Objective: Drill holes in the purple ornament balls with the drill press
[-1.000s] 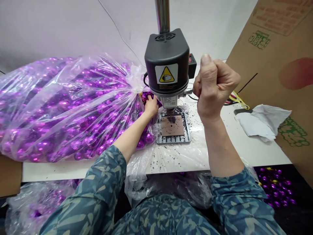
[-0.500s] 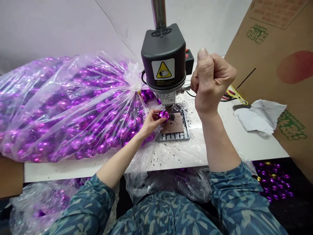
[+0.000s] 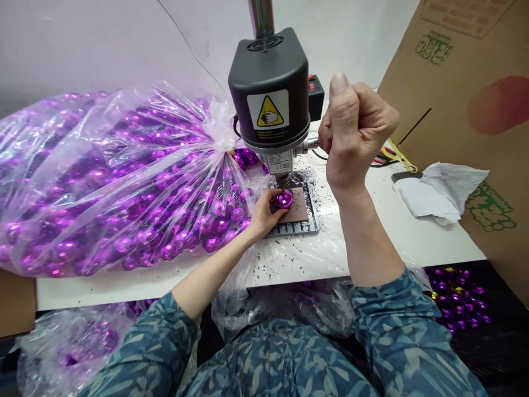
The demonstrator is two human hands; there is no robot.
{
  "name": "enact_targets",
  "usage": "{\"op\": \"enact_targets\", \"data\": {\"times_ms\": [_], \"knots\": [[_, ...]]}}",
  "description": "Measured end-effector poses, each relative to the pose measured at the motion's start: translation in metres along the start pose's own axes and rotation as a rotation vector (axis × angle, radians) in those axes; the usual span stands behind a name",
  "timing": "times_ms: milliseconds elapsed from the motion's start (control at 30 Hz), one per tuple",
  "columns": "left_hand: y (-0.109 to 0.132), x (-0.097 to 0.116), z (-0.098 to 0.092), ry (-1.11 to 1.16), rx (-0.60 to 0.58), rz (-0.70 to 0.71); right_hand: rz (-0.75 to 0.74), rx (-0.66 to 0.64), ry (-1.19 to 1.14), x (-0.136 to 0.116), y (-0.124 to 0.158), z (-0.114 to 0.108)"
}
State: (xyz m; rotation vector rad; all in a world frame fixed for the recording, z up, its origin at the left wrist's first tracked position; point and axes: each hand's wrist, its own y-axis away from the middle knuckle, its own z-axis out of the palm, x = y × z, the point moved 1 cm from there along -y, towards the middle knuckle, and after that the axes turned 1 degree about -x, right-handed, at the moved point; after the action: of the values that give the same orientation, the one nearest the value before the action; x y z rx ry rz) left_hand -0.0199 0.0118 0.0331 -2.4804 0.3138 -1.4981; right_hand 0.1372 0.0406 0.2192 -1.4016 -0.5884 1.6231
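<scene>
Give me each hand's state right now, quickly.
Left hand: holding a shiny purple bauble.
Right hand: closed in a fist on the drill press lever.

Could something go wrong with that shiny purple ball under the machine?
Yes, possibly. The left hand holds the purple ball just under the bench drill's spindle, so fingers could get hurt if the right hand pulls the handle down too fast. The ball might crack if pressed hard. Black specks around the metal plate could make it slip.
</scene>
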Motion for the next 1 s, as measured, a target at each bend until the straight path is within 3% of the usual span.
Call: {"op": "enact_targets", "data": {"times_ms": [100,300,500,833,1000], "knots": [[0.006,0.003,0.005,-0.008,0.001,0.024,-0.035,-0.005,-0.043,0.001,0.000,0.000],[0.007,-0.001,0.012,0.079,0.098,-0.059,-0.045,-0.001,-0.057,0.002,0.001,-0.002],[0.007,-0.008,0.018,0.101,0.097,-0.058,-0.022,-0.016,0.066,0.007,0.007,-0.006],[0.007,-0.008,0.017,0.129,0.087,-0.022,-0.211,0.069,-0.128,0.018,0.035,-0.015],[0.007,-0.006,0.016,0.113,0.091,-0.008,-0.277,0.056,-0.091,0.028,0.044,-0.021]]}}
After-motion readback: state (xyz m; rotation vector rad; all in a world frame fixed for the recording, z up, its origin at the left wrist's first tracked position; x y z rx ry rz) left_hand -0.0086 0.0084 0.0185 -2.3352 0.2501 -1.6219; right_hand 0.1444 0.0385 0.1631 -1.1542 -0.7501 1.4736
